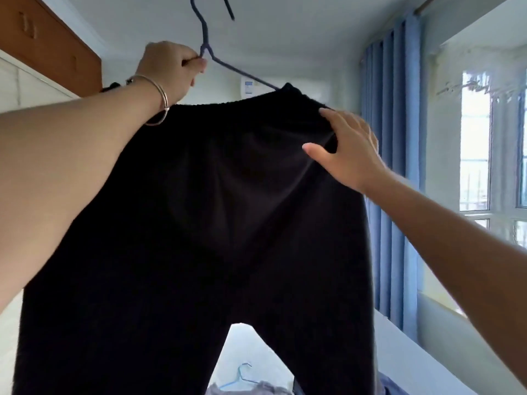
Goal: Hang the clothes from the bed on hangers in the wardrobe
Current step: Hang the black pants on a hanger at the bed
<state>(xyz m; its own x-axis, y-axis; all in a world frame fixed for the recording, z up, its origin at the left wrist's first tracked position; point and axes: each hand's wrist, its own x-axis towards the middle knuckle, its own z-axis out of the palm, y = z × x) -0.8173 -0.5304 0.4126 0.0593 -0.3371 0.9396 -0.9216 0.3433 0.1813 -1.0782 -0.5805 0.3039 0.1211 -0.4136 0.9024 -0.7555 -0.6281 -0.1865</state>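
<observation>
while the left hand (pixel 171 69) is raised overhead, its fingers are curled tight round the dark blue wire hanger (pixel 242 72), gripping it right at the junction where the neck meets the arms; the hook rises above the fist and runs out of the top of the view; a silver bracelet (pixel 159 92) sits on that wrist; black trousers (pixel 199 209) hang from the hanger, directly below and to the right of the grip, the elastic waistband (pixel 242 99) stretched across just under the fist; the hanger's right arm slopes down and disappears into the waistband; both legs drop straight down out of view, split apart low in the middle; right hand (pixel 350 149) lies flat on the right side of the trousers just under the waistband, thumb and index spread and straight, touching the cloth, not clamped on it; cloth puckers slightly between thumb and index; whether the far fingers wrap behind the edge i cannot tell; seen through the gap between the legs: bed (pixel 251 346) with a light blue hanger (pixel 242 374) lying beside a grey garment (pixel 242 390); brown wardrobe (pixel 42 38) top left; blue curtain (pixel 393 138) and window (pixel 479 138) on the right
</observation>
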